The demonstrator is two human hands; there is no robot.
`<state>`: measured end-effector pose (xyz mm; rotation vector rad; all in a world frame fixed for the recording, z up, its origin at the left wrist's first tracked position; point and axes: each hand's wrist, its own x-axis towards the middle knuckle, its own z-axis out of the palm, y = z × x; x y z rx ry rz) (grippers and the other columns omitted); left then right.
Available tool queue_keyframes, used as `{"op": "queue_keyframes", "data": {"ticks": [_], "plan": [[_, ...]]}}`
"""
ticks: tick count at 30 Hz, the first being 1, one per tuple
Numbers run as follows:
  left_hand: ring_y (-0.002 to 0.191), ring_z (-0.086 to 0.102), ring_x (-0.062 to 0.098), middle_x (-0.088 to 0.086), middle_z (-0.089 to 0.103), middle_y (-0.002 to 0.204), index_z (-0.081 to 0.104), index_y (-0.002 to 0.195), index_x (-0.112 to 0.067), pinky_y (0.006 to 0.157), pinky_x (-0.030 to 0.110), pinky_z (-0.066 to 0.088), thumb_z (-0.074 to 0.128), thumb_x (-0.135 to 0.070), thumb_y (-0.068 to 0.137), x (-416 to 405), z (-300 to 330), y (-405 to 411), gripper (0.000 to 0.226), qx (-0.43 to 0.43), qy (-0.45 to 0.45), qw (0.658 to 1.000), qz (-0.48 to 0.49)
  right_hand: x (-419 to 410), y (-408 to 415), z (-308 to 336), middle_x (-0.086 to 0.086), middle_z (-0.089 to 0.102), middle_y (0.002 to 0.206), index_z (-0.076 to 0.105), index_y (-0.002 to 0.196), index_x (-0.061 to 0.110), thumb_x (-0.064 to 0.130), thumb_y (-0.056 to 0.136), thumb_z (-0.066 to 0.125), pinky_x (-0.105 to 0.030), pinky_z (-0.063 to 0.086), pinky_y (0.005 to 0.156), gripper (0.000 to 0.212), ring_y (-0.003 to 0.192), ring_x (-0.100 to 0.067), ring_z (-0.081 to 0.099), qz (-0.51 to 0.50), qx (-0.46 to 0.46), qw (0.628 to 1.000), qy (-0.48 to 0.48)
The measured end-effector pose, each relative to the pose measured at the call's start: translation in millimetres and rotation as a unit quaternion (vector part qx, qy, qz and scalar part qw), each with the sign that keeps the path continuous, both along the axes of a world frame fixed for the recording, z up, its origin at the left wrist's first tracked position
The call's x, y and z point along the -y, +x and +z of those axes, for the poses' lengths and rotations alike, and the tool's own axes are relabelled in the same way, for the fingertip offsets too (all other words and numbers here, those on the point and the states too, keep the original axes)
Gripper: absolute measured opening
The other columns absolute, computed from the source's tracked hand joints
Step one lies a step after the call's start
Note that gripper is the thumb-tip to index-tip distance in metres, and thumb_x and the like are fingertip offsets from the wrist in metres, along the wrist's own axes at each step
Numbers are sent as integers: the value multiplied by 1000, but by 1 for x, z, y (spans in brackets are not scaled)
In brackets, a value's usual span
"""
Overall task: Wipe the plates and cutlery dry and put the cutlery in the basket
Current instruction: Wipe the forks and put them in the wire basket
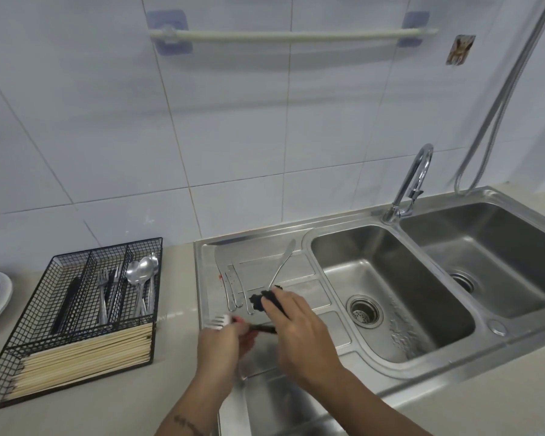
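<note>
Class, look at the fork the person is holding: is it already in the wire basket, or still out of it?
Out. The left hand grips the fork above the sink's drainboard, right of the wire basket, while the right hand holds a dark cloth.

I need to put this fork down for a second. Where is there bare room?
Bare counter lies between the basket and the drainboard. The drainboard's far part is crowded with knives.
</note>
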<state>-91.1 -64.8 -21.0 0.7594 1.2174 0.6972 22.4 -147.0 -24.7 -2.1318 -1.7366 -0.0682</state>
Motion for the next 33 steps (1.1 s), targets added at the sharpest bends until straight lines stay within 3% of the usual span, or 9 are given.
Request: {"op": "queue_keyframes", "data": {"ticks": [5,8,12,16,22,28,33], "plan": [[68,66,24,15,68,80,62,86,-7,66,30,53,54,11,88,-12,7,4,19,62,-46,993,84,-1,1,-17,-10,53,139,54,136,12,5,60,71,-40,50,98,78,126,-31,51,53,68,995,-49],[72,63,25,14,63,83,61,88,-7,68,30,51,49,10,91,-10,4,0,21,86,-65,989,103,-5,13,-14,-12,55,136,55,134,11,7,60,75,-43,52,93,76,126,-32,51,16,56,996,-62],[74,62,28,18,62,81,63,91,1,74,33,56,47,13,89,-9,6,4,20,113,-67,986,97,-10,3,-9,-11,56,135,56,132,11,14,76,50,-44,49,100,56,126,-32,51,88,102,990,-39],[78,70,29,22,70,89,65,95,4,69,28,62,56,13,91,-8,3,7,13,105,-27,993,43,-9,9,-10,-7,59,133,59,131,13,7,58,76,-40,50,99,75,125,-28,53,38,51,997,-41],[69,75,24,21,74,81,69,92,5,63,26,61,68,7,87,-10,-7,-3,5,46,51,997,38,-8,12,3,-2,58,134,57,134,16,-4,59,70,-33,47,102,79,124,-23,52,12,11,1000,6],[70,73,22,14,74,80,68,87,0,66,29,60,72,-9,88,-4,-5,-3,10,80,9,994,78,-6,-5,-2,-7,57,136,57,133,14,2,56,74,-38,48,101,79,126,-27,53,59,25,998,-2],[79,73,24,14,77,84,69,96,1,74,33,54,58,-23,99,-5,-4,-7,26,93,-31,992,75,-6,-9,-3,-6,60,132,61,130,14,2,46,80,-34,47,100,87,122,-27,57,37,11,998,-39]]}}
